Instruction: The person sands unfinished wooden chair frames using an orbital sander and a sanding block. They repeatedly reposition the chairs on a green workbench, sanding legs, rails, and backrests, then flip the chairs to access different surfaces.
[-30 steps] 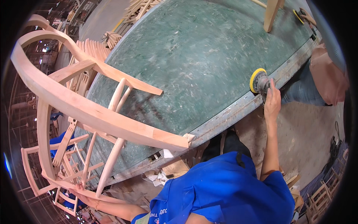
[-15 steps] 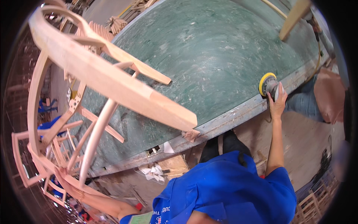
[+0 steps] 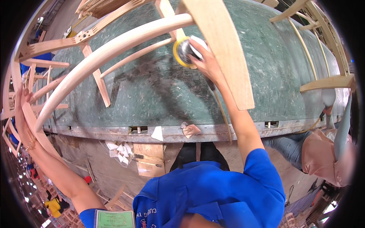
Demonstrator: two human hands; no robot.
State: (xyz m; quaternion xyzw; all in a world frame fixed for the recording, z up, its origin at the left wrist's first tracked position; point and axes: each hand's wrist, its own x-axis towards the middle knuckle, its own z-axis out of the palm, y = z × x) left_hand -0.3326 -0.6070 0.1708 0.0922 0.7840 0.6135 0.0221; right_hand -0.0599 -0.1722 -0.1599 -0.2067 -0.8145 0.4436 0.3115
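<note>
A pale wooden chair frame [image 3: 114, 46] stands tipped over the table, with a curved round rail and a broad flat leg. My left hand [image 3: 23, 99] is closed around a rail at its far left side. In my right hand [image 3: 207, 64] is a round orbital sander [image 3: 184, 52] with a yellow-edged pad and a hose trailing from it. The sander is up among the frame's members, just left of the broad leg, its pad facing left. Whether the pad touches the wood I cannot tell. The wrist passes close beside that leg.
The frame is over a green worktable [image 3: 152, 102] with a grey metal edge. A crumpled brown sandpaper piece [image 3: 191, 130] and a white scrap [image 3: 157, 133] lie at its near edge. At right, a person [image 3: 319, 155] works by another wooden frame [image 3: 327, 83]. Brushes [image 3: 148, 160] lie on a board below.
My right hand has brought the sander leftward from the table's near right edge to the chair frame. The frame has turned, and the view has shifted; my left hand still grips its rail.
</note>
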